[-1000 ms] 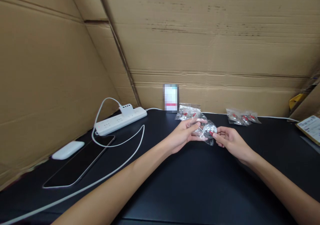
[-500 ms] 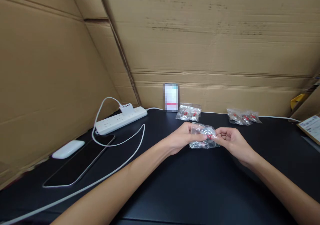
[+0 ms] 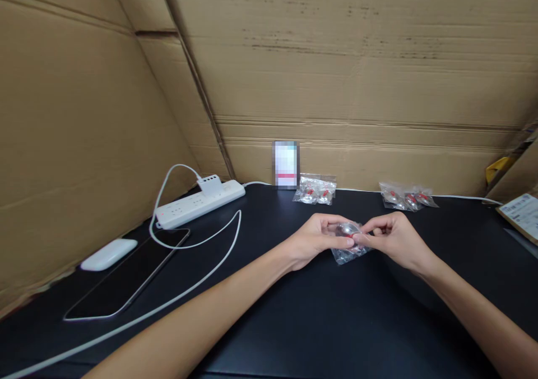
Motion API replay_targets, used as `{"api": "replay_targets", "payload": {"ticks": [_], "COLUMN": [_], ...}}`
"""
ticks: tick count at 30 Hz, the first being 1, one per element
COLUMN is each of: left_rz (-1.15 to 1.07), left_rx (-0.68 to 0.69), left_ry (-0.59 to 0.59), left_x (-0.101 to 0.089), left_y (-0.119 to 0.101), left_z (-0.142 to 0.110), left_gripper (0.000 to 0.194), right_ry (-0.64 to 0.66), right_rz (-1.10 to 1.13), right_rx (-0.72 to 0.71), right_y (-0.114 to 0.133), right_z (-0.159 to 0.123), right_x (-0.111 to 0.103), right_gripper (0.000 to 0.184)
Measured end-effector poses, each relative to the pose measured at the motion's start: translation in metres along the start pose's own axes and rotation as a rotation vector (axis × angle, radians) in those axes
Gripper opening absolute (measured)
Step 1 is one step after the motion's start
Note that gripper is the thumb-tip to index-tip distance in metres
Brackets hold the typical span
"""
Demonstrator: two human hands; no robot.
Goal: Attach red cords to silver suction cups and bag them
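Observation:
Between my two hands, above the black tabletop (image 3: 294, 323), is a clear plastic bag (image 3: 345, 254) with a round silvery metal piece (image 3: 348, 229) that has a red part on it. My left hand (image 3: 321, 236) is closed on the bag's left side, thumb in front. From the right, my right hand (image 3: 384, 236) pinches the bag's edge with thumb and forefinger, its other fingers curled. The thumbs nearly meet at the red part. Whether the metal piece is inside the bag or partly out, I cannot tell.
Behind my hands lie similar bagged pieces (image 3: 316, 191), with another bagged group (image 3: 407, 197) farther right. A blurred screen (image 3: 286, 166) leans against the cardboard wall (image 3: 357, 87). On the left are a power strip (image 3: 202, 202), white cable (image 3: 205, 281), phone (image 3: 130, 278) and white case (image 3: 109, 254).
The bag has turned and come slightly lower and nearer, its loose end now hanging toward me. My left thumb has shifted onto the metal piece's front. Both hands keep hold.

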State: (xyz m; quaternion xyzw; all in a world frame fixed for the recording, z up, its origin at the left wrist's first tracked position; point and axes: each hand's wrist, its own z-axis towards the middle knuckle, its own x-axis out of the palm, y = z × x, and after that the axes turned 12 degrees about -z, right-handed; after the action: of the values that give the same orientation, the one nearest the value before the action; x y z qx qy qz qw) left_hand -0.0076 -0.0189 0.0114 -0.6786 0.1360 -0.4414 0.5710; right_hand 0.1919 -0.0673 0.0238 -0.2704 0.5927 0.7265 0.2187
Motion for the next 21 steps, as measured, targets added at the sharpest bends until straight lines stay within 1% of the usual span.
{"api": "replay_targets", "payload": {"ticks": [2, 7, 10, 12, 13, 15, 16, 17, 18, 19, 20, 21], "left_rz": [0.019, 0.003, -0.023, -0.056, -0.078, -0.116, -0.126, -0.129, -0.125, -0.115, -0.101, -0.080], "left_rx": [0.027, 0.083, 0.097, 0.125, 0.144, 0.190, 0.209, 0.223, 0.230, 0.234, 0.234, 0.235], "left_ry": [-0.008, -0.056, -0.085, -0.107, -0.114, -0.123, -0.127, -0.133, -0.139, -0.143, -0.142, -0.137], "left_x": [0.000, 0.003, 0.005, 0.006, 0.006, 0.005, 0.005, 0.004, 0.004, 0.004, 0.004, 0.004], "left_y": [0.000, 0.005, 0.005, 0.004, 0.003, 0.001, 0.001, 0.000, -0.001, -0.001, -0.002, -0.002], "left_z": [0.000, 0.001, 0.001, 0.001, 0.001, 0.002, 0.002, 0.002, 0.001, 0.001, 0.001, 0.001], "left_gripper": [0.032, 0.025, 0.020, 0.019, 0.019, 0.018, 0.018, 0.018, 0.018, 0.018, 0.019, 0.019], "right_ry": [0.022, 0.091, 0.121, 0.075, 0.025, -0.116, -0.189, -0.242, -0.268, -0.261, -0.232, -0.194], "right_rz": [-0.067, -0.142, -0.155, -0.132, -0.105, -0.023, 0.027, 0.076, 0.122, 0.163, 0.198, 0.223], "right_rx": [-0.035, -0.207, -0.241, -0.256, -0.264, -0.261, -0.247, -0.227, -0.204, -0.180, -0.159, -0.142], "right_y": [0.002, 0.005, 0.006, 0.007, 0.008, 0.008, 0.007, 0.006, 0.004, 0.003, 0.001, -0.001], "right_z": [-0.002, -0.005, -0.005, -0.004, -0.004, -0.002, -0.001, 0.000, 0.001, 0.002, 0.002, 0.003], "right_x": [-0.003, -0.004, -0.006, -0.008, -0.009, -0.010, -0.009, -0.007, -0.005, -0.003, 0.000, 0.003], "right_gripper": [0.030, 0.037, 0.038, 0.034, 0.031, 0.024, 0.024, 0.030, 0.038, 0.044, 0.045, 0.042]}}
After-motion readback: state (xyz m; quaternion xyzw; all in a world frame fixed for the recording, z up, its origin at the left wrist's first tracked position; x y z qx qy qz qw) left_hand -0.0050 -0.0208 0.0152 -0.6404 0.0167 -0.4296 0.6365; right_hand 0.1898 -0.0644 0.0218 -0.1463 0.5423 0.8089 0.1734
